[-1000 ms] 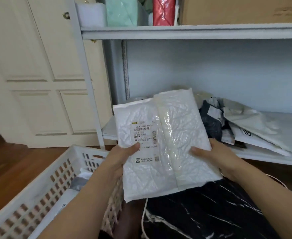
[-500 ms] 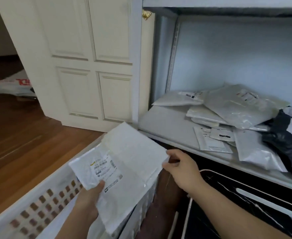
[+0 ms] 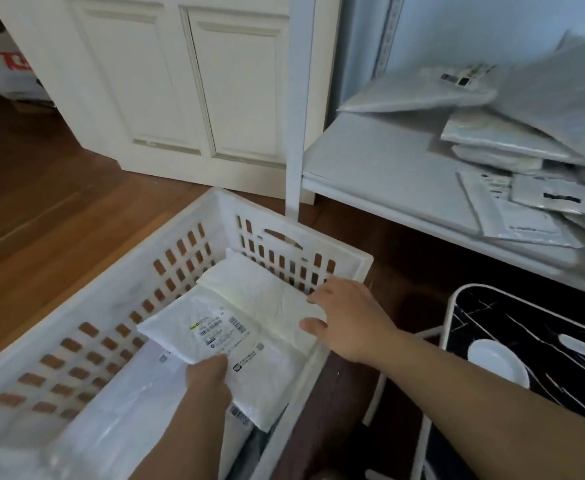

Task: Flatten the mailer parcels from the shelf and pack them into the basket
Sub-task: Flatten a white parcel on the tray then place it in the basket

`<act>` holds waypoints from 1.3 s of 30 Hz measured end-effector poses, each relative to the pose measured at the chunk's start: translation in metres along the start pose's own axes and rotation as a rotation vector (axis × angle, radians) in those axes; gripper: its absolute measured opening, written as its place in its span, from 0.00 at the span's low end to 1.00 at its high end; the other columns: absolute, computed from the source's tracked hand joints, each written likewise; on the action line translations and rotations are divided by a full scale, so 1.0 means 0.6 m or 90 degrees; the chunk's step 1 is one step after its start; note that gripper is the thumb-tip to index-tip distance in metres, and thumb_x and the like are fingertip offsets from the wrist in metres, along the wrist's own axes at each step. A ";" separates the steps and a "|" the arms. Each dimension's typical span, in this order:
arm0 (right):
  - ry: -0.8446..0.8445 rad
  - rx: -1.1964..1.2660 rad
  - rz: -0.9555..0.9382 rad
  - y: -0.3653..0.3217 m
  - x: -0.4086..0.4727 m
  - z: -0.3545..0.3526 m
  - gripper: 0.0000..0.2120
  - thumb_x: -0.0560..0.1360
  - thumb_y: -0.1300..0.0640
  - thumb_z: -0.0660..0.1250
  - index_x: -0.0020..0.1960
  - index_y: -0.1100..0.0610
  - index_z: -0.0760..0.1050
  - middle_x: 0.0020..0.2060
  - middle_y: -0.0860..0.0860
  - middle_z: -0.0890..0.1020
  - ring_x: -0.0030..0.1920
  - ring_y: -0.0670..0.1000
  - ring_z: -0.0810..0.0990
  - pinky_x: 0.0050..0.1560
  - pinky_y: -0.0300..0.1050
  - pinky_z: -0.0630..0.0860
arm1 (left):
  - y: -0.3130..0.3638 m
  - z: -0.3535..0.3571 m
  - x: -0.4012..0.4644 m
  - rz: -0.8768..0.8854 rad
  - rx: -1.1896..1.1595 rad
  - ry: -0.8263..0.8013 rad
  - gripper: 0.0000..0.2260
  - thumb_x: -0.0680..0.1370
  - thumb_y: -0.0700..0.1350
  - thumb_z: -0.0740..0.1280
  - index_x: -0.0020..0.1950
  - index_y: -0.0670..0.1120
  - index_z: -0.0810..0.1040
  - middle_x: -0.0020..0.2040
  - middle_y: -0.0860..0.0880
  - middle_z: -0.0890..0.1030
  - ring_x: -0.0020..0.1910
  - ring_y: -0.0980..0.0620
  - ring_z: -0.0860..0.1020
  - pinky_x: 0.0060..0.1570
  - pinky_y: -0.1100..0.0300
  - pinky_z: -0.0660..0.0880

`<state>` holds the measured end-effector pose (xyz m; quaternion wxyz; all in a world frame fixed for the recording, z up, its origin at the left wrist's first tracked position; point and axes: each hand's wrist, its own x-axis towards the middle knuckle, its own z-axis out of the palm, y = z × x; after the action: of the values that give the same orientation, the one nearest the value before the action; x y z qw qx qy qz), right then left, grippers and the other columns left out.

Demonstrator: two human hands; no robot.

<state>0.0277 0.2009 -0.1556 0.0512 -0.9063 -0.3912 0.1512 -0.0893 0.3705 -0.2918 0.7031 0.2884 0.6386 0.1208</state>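
Mailer parcel (image 3: 235,327), white and padded, lies inside the white slotted basket (image 3: 111,289) at its far right end, label side up, one end reaching toward the far wall with the handle slot. It rests on other pale parcels already in the basket.

Your left hand (image 3: 209,379) comes in from below and sits at the near edge of the parcel. Thumb lies on top just beside the printed label; the other fingers are hidden beneath the parcel, so it reads as a pinch grip on that near edge.

Your right hand (image 3: 344,317) is at the parcel's right edge, over the basket's right rim. Fingers are spread and mostly straight, fingertips touching or just off the parcel's edge; I cannot tell which. It grips nothing.

Shelf (image 3: 381,161) stands to the right of the basket, its upright post touching or just behind the far rim. More grey and white mailers (image 3: 512,140) lie heaped on the shelf's right part, well apart from both hands.

Cream panelled door (image 3: 180,81) behind. Wooden floor (image 3: 42,202) to the left. Black marbled surface (image 3: 543,341) with a white rim at lower right.
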 end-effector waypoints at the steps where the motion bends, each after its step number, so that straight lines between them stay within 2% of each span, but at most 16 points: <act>1: -0.029 -0.007 -0.006 -0.002 0.005 0.007 0.27 0.79 0.39 0.56 0.73 0.52 0.65 0.71 0.50 0.66 0.73 0.52 0.58 0.74 0.48 0.49 | -0.004 0.003 0.009 -0.018 0.012 0.023 0.18 0.77 0.30 0.63 0.66 0.39 0.72 0.61 0.36 0.77 0.56 0.34 0.78 0.53 0.39 0.76; 4: -0.086 -0.057 -0.034 -0.007 0.010 0.033 0.28 0.80 0.37 0.51 0.75 0.50 0.62 0.75 0.51 0.61 0.77 0.52 0.46 0.75 0.53 0.35 | -0.011 0.027 0.015 -0.058 0.009 0.029 0.17 0.78 0.29 0.61 0.66 0.39 0.71 0.62 0.37 0.77 0.58 0.35 0.77 0.53 0.40 0.75; 6: -0.067 -0.073 -0.051 -0.006 0.006 0.048 0.26 0.80 0.38 0.48 0.73 0.49 0.65 0.75 0.50 0.62 0.78 0.52 0.43 0.74 0.56 0.31 | -0.012 0.041 0.008 -0.027 0.106 0.075 0.15 0.78 0.31 0.62 0.64 0.38 0.70 0.66 0.35 0.73 0.62 0.35 0.74 0.54 0.43 0.72; 7: -0.057 -0.076 -0.057 -0.006 0.005 0.051 0.25 0.81 0.39 0.48 0.72 0.48 0.67 0.75 0.50 0.63 0.78 0.53 0.43 0.73 0.57 0.30 | -0.013 0.048 -0.002 0.012 0.209 0.108 0.15 0.78 0.33 0.62 0.65 0.36 0.68 0.68 0.34 0.69 0.66 0.35 0.71 0.59 0.44 0.70; 9: -0.053 -0.092 -0.070 -0.004 0.002 0.052 0.25 0.81 0.40 0.47 0.70 0.48 0.70 0.74 0.51 0.64 0.77 0.54 0.42 0.73 0.59 0.31 | -0.019 0.056 -0.015 0.116 0.489 0.198 0.27 0.78 0.38 0.64 0.73 0.34 0.57 0.74 0.33 0.60 0.71 0.35 0.63 0.68 0.43 0.62; 11: -0.058 -0.110 -0.077 -0.004 0.003 0.051 0.24 0.81 0.41 0.46 0.70 0.47 0.70 0.74 0.51 0.64 0.77 0.56 0.42 0.73 0.60 0.32 | -0.025 0.062 -0.027 0.270 0.788 0.312 0.39 0.77 0.46 0.66 0.78 0.41 0.42 0.77 0.36 0.49 0.74 0.37 0.56 0.72 0.44 0.56; 12: -0.058 -0.112 -0.077 -0.005 0.003 0.051 0.24 0.81 0.41 0.46 0.69 0.47 0.71 0.74 0.51 0.65 0.77 0.56 0.42 0.73 0.60 0.32 | -0.025 0.064 -0.030 0.356 0.939 0.310 0.43 0.77 0.52 0.66 0.77 0.46 0.36 0.78 0.39 0.42 0.76 0.38 0.50 0.73 0.44 0.53; 14: -0.051 -0.109 -0.076 -0.006 0.004 0.053 0.23 0.81 0.41 0.46 0.69 0.45 0.71 0.74 0.50 0.65 0.77 0.56 0.43 0.73 0.61 0.32 | -0.031 0.070 -0.021 0.517 1.144 0.108 0.41 0.77 0.63 0.60 0.77 0.55 0.33 0.77 0.44 0.32 0.77 0.40 0.39 0.74 0.39 0.46; 16: -0.051 -0.114 -0.079 -0.008 0.004 0.056 0.23 0.81 0.41 0.46 0.69 0.45 0.70 0.74 0.49 0.64 0.77 0.55 0.44 0.73 0.61 0.32 | -0.040 0.069 -0.010 0.528 1.227 -0.120 0.36 0.76 0.68 0.54 0.76 0.63 0.35 0.76 0.50 0.30 0.75 0.40 0.33 0.71 0.33 0.43; 17: -0.050 -0.115 -0.079 -0.007 0.004 0.056 0.23 0.81 0.41 0.46 0.69 0.45 0.70 0.74 0.49 0.64 0.77 0.55 0.44 0.73 0.61 0.32 | -0.045 0.069 -0.003 0.506 1.255 -0.180 0.35 0.76 0.69 0.54 0.75 0.65 0.37 0.76 0.52 0.29 0.75 0.40 0.31 0.69 0.30 0.42; 24: -0.050 -0.104 -0.087 -0.002 0.006 0.056 0.23 0.81 0.41 0.47 0.68 0.45 0.72 0.74 0.48 0.64 0.77 0.56 0.44 0.73 0.62 0.32 | -0.057 0.079 0.023 0.425 1.331 -0.194 0.34 0.78 0.62 0.60 0.75 0.66 0.40 0.75 0.55 0.29 0.75 0.40 0.33 0.67 0.27 0.47; 28: -0.116 -0.048 -0.089 0.002 0.011 0.040 0.24 0.81 0.40 0.46 0.72 0.45 0.67 0.76 0.49 0.59 0.77 0.54 0.40 0.72 0.58 0.28 | -0.015 0.108 -0.004 0.389 1.339 -0.212 0.33 0.79 0.54 0.62 0.78 0.59 0.46 0.79 0.50 0.37 0.77 0.37 0.42 0.70 0.34 0.56; 30: -0.135 0.018 -0.076 0.007 0.009 0.025 0.25 0.82 0.40 0.47 0.75 0.47 0.61 0.78 0.51 0.54 0.77 0.52 0.39 0.73 0.54 0.30 | 0.016 0.128 -0.040 0.453 1.284 -0.162 0.29 0.80 0.52 0.61 0.78 0.55 0.51 0.79 0.48 0.45 0.77 0.38 0.51 0.70 0.40 0.61; 33: -0.064 0.113 -0.023 0.024 -0.022 -0.002 0.26 0.82 0.43 0.51 0.77 0.50 0.57 0.78 0.50 0.51 0.78 0.51 0.41 0.75 0.51 0.42 | 0.066 0.156 -0.117 0.632 1.169 -0.081 0.25 0.81 0.51 0.60 0.76 0.50 0.58 0.77 0.46 0.57 0.72 0.44 0.64 0.63 0.48 0.70; 36: 0.012 0.085 0.035 0.072 -0.083 -0.021 0.26 0.82 0.44 0.53 0.76 0.53 0.58 0.78 0.51 0.54 0.78 0.50 0.45 0.76 0.51 0.49 | 0.101 0.182 -0.198 0.783 1.057 -0.071 0.23 0.82 0.48 0.58 0.76 0.47 0.60 0.76 0.46 0.60 0.71 0.44 0.67 0.62 0.49 0.71; 39: 0.005 -0.008 0.102 0.144 -0.170 -0.039 0.28 0.81 0.42 0.54 0.77 0.53 0.57 0.78 0.51 0.52 0.78 0.50 0.45 0.76 0.49 0.50 | 0.102 0.203 -0.276 0.904 1.006 -0.114 0.22 0.81 0.47 0.59 0.76 0.46 0.61 0.76 0.46 0.61 0.70 0.44 0.68 0.62 0.48 0.70</act>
<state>0.0287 0.0680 -0.1276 0.0349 -0.9356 -0.3183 0.1489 0.0149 0.3001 -0.1178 0.1293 0.9769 0.1670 0.0328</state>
